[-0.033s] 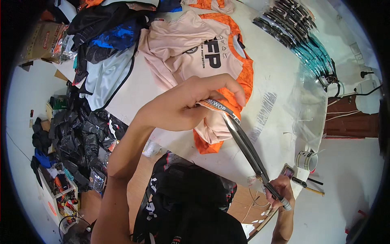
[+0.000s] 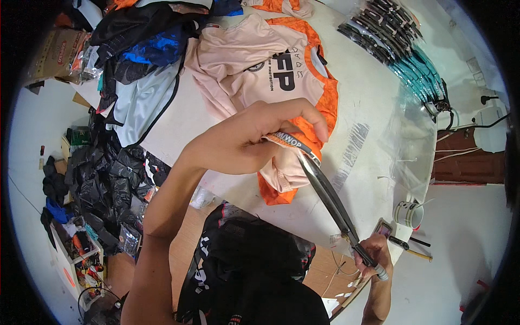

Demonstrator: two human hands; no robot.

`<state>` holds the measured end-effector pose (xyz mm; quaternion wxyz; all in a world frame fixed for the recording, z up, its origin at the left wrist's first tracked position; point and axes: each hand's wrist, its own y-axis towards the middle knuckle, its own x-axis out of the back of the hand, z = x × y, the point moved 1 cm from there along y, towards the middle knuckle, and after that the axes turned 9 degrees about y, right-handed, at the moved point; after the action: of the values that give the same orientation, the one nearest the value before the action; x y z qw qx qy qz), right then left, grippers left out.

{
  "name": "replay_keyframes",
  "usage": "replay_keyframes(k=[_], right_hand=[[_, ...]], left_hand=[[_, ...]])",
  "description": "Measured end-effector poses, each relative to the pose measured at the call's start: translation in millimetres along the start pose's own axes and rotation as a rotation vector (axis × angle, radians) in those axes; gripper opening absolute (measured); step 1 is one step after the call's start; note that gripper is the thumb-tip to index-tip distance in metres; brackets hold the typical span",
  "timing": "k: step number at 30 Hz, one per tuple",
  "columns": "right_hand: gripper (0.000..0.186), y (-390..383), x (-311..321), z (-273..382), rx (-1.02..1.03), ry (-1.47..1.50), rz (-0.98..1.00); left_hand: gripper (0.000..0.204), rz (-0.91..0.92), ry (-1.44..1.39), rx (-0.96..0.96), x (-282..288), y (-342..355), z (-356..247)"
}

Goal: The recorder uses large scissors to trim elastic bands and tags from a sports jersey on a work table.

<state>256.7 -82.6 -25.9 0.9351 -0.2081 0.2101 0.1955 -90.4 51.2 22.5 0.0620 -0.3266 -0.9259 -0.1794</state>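
My left hand [image 2: 254, 138] grips the edge of a pale pink and orange garment at a grey lettered band [image 2: 290, 140], fingers curled over it. My right hand [image 2: 374, 250] is closed on the handles of long dark scissors [image 2: 329, 194]; the blades reach up to the band just beside my left hand. The pink shirt [image 2: 241, 67] with orange raglan sleeves and black print lies spread on the white table [image 2: 357, 206] under and beyond my hands. Whether the blade tips touch thread or fabric I cannot tell.
Piled dark, blue and white clothing [image 2: 146, 51] lies at the back left, near a cardboard box [image 2: 57, 51]. Black bags [image 2: 97, 200] fill the left side. Bundled teal-and-black packets [image 2: 406, 65] lie back right. A tape roll [image 2: 408, 214] and phone [image 2: 383, 228] sit near the right edge.
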Motion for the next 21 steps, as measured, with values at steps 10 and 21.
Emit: replay_keyframes(k=[10, 21], right_hand=[[0.042, 4, 3, 6, -0.102, -0.164, 0.079], [0.041, 6, 5, 6, -0.091, -0.247, 0.103]], left_hand=[[0.054, -0.043, -0.01, -0.059, -1, -2, 8], [0.047, -0.03, -0.059, -0.001, -3, -2, 7]])
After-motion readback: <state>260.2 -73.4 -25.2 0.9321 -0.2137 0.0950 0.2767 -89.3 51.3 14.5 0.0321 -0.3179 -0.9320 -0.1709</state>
